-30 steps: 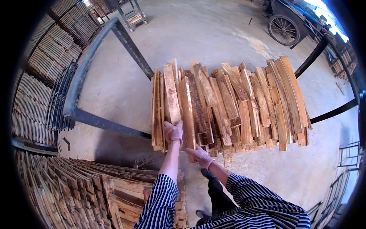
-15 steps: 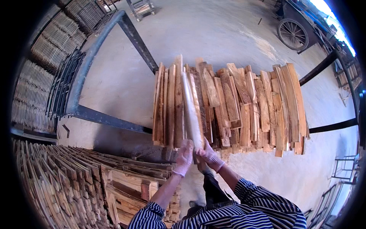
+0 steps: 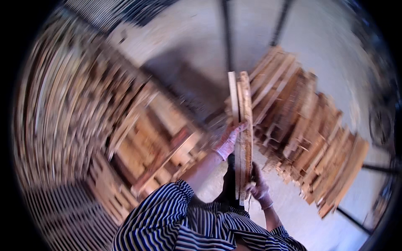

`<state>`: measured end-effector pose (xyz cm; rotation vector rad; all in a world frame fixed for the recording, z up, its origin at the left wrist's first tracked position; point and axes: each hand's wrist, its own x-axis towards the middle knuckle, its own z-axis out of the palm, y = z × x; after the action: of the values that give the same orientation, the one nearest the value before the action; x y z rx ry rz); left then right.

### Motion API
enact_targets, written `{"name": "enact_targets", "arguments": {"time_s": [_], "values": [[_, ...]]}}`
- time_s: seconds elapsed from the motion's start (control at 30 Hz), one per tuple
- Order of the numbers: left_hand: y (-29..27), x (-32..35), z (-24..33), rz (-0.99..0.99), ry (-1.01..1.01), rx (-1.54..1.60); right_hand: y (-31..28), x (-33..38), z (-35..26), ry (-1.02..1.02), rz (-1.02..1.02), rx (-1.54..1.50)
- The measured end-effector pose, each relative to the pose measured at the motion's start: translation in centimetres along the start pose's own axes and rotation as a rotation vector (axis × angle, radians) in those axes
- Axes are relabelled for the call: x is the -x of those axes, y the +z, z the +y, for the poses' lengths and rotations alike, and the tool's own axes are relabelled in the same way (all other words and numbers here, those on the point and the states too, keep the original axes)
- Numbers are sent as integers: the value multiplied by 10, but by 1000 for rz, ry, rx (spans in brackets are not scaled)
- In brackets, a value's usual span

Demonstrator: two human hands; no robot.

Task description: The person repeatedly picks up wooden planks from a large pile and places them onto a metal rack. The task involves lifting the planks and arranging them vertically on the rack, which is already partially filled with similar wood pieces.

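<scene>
Several long wooden boards (image 3: 246, 138) stand on edge between my hands, pressed together as a small bundle. My left hand (image 3: 229, 141), in a light knit glove, grips the bundle around its middle from the left side. Lower down, my right hand (image 3: 258, 187), gloved alike, holds the near end from the right. The bundle is lifted off, in front of my body, and its far end reaches up beside the pile of loose boards (image 3: 310, 125). Parts of my fingers are hidden behind the wood.
At the left rises a large stack of thin boards (image 3: 63, 108). Nearer, wooden pieces (image 3: 146, 138) lie stacked, with a crosswise board in front. Dark metal bars (image 3: 226, 37) run beyond the board pile. A spoked wheel (image 3: 380, 125) shows blurred at the far right.
My view has swung left, toward the stacks. Boards have been lifted from the pile and brought close to my body; my left hand has slid up to their middle.
</scene>
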<state>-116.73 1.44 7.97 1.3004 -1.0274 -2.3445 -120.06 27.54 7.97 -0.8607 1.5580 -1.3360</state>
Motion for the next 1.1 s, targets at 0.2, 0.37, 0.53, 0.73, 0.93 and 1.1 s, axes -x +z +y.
{"name": "enact_targets", "arguments": {"time_s": [0.2,0.37,0.53,0.73,0.93,1.1], "values": [[-195,108,-20,49,46,560,163,-83,-33,-347,-198,336],[-349,264,-9,579,421,402,355,-59,-49,-304,-412,361],[-515,391,-32,880,507,410,527,-26,-31,-282,-432,559],[-674,483,-84,771,508,773,684,-35,-27,-229,-357,912],[-725,497,-129,810,554,772,733,-41,13,-377,-393,817],[-725,496,-121,759,548,769,731,-30,-15,-439,-486,972]]}}
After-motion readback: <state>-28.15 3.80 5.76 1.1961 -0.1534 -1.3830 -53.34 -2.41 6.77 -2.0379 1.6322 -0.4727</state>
